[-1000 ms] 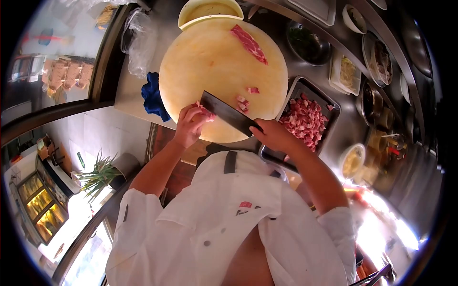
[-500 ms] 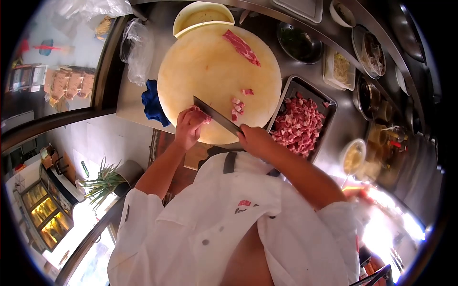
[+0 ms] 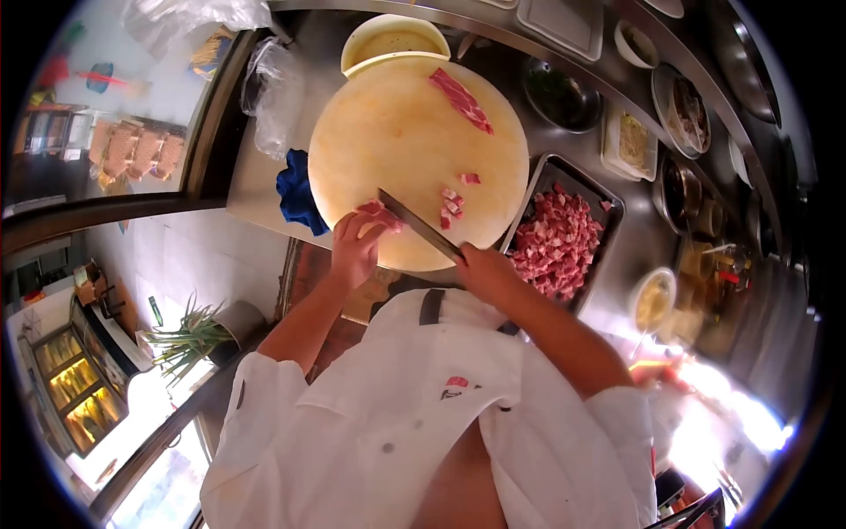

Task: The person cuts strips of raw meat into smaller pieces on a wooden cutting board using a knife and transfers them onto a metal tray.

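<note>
My right hand [image 3: 483,271] is wrapped round the handle of a cleaver [image 3: 419,227], whose blade slants over the near part of the round cutting board [image 3: 370,132]. Beside the blade's left side, my left hand [image 3: 355,247] holds a piece of red meat [image 3: 379,212] with bent fingers. Small cut pieces [image 3: 451,208] lie right of the blade, with one more piece [image 3: 471,179] just above them. A long strip of meat [image 3: 460,100] rests at the board's far right. Many diced pieces [image 3: 555,242] fill a dark metal tray to the right.
A cream container [image 3: 397,42] touches the board's far edge. On the left lie a blue cloth [image 3: 298,194] and a clear plastic bag [image 3: 275,101]. Past the tray are a steel bowl [image 3: 560,93], a white container [image 3: 630,141] and a bowl of yellow contents [image 3: 653,300].
The whole view has shifted slightly. The cleaver now stands steeper, with its blade seen more edge-on, and my left fingers have spread a little round the meat.
</note>
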The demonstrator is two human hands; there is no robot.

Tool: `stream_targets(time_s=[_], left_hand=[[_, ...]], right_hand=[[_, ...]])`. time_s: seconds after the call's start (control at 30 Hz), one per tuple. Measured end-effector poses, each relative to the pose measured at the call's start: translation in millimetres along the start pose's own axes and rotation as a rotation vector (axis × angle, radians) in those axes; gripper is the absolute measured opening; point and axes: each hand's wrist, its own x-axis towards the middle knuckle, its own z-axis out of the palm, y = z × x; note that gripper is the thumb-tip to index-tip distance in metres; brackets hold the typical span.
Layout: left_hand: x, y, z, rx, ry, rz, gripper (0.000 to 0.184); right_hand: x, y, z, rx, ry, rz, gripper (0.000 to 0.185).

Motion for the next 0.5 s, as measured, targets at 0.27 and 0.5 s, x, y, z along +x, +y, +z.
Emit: stream_targets(time_s=[0.27,0.5], left_hand=[[0,-2,19,-0.144,0.134,-0.271,0.024],[16,-23,19,-0.085,0.088,-0.094,0.024]], right_hand=[[-13,26,-6,0.05,0.253,-0.036,0.028],[8,5,-25,-0.093,0.387,0.005,0.024]])
